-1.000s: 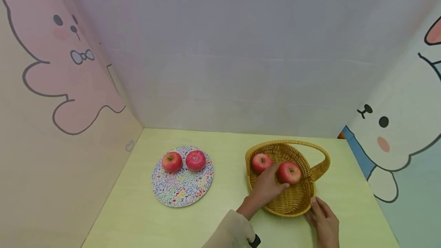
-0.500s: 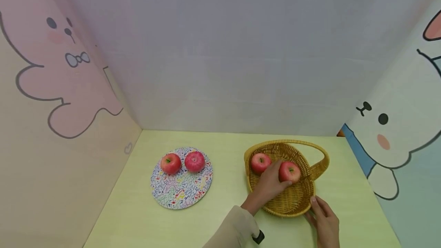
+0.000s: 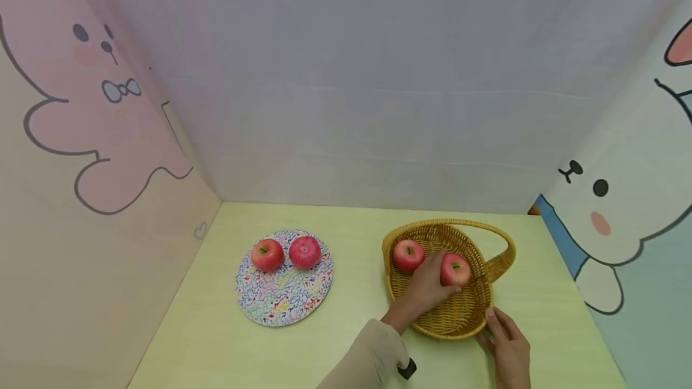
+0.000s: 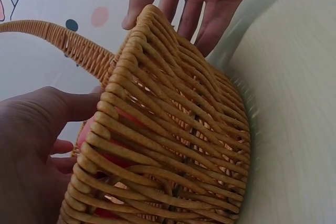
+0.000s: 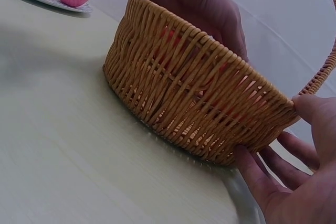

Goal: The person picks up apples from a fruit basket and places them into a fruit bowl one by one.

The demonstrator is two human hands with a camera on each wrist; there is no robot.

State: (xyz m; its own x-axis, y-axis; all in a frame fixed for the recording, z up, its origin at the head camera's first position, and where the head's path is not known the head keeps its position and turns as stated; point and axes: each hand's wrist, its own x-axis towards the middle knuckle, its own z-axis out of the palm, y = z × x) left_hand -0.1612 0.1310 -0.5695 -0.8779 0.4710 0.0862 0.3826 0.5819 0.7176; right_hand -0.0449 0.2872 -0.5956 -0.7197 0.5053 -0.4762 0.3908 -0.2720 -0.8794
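- Down goes our look into the wicker basket (image 3: 451,317), and there's the left hand (image 3: 427,290), thumb and fingers curled round the handle-side apple (image 3: 456,270); whether that fruit clears the basket floor, I can't tell!
- Over to the right hand (image 3: 508,344): it grips the basket's near right side, thumb up at the rim (image 3: 449,337), fingers (image 5: 262,182) low against the outer weave.
- That's 2 apples inside, the other being the far-left apple (image 3: 409,256), just beside the left hand.
- The basket stands on the pale bench (image 3: 216,347), its handle (image 3: 505,263) looping out to the right.
- Well apart on the left, a round, squiggle-patterned plate (image 3: 283,305) carries 2 more: a red apple (image 3: 267,256), stem up, and just beside it a pinker apple (image 3: 305,253).
- Beige sleeve (image 3: 367,356) on the left arm, and behind everything, a pale wall (image 3: 346,77)!
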